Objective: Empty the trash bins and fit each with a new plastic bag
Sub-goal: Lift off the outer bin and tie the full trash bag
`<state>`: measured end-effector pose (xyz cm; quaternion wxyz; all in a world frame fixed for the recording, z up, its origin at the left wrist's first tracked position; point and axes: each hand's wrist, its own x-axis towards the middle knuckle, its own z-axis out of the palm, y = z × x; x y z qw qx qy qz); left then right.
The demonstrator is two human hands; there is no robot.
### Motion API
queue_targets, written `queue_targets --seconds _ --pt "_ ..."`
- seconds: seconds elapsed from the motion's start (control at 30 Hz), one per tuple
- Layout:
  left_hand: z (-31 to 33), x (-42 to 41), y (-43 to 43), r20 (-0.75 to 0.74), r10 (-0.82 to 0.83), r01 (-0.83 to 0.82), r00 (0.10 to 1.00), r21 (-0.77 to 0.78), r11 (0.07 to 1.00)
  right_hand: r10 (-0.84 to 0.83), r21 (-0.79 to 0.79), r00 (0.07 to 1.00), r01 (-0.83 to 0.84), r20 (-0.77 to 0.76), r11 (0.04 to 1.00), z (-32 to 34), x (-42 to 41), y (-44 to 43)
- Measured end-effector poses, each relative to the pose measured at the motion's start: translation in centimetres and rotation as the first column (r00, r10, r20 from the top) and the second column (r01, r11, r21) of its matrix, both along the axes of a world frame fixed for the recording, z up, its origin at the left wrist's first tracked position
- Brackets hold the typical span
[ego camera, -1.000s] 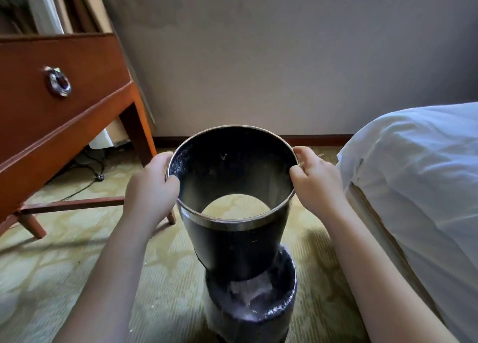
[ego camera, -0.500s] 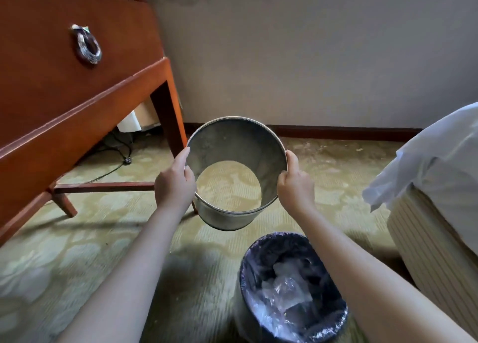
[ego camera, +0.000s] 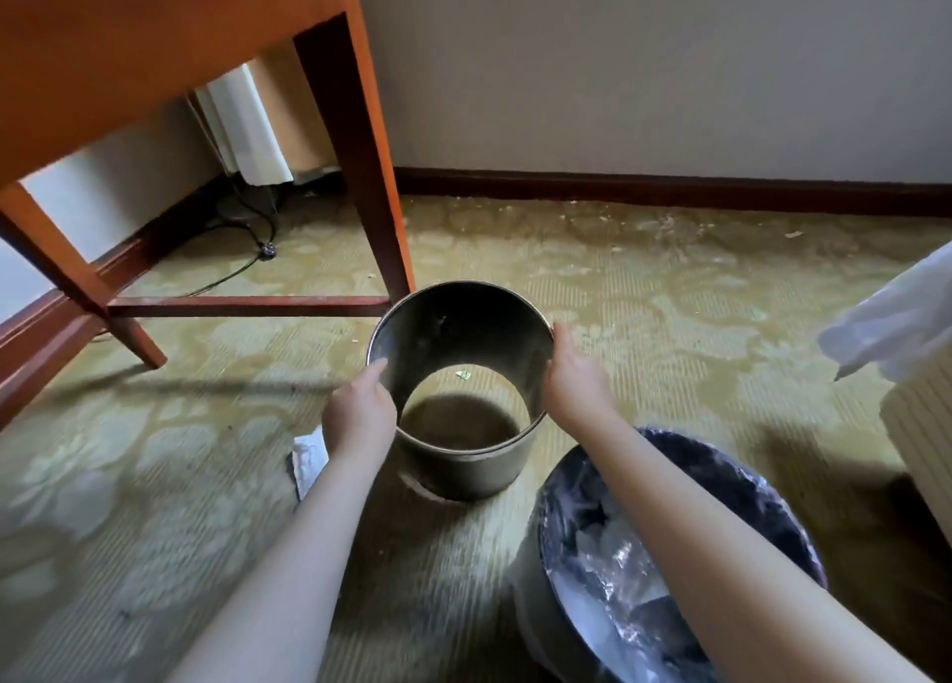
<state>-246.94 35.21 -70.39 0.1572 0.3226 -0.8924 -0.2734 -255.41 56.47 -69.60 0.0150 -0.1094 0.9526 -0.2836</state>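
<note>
Hands gripped the shell's rim: left hand (ego camera: 360, 414) at 9 o'clock, right hand (ego camera: 574, 381) at 3. Bottomless, the shell (ego camera: 466, 455) rested on the carpet (ego camera: 669, 296), desk leg (ego camera: 360, 156) at its 11 o'clock, bagged bin (ego camera: 721, 492) at its 4.

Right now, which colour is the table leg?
Reddish-brown wood, the table leg, seen in the head view.

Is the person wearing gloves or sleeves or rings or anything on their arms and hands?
No gloves. The left hand and right hand are bare, and both forearms are uncovered as far as the picture shows. No sleeve, watch, bracelet or ring is visible.
</note>
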Motion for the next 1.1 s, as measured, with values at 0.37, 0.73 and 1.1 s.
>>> queue_targets --seconds 0.37,0.73,1.1 --pt "-1.1 0.3 2.0 0.255 -0.135 0.136 0.957 0.013 0.991 0.194 0.046 0.962 -0.206 0.194 0.977 0.8 0.3 -0.8" --pt "3.0 0.8 13.5 0.232 -0.58 0.598 0.781 -0.007 0.802 0.074 0.118 0.995 -0.081 0.066 0.99 2.4 4.6 12.5" --pt "-0.3 -0.5 17.4 0.36 -0.586 0.551 0.726 0.204 0.809 -0.002 -0.096 0.919 0.043 0.395 0.994 0.9 5.6 18.2"
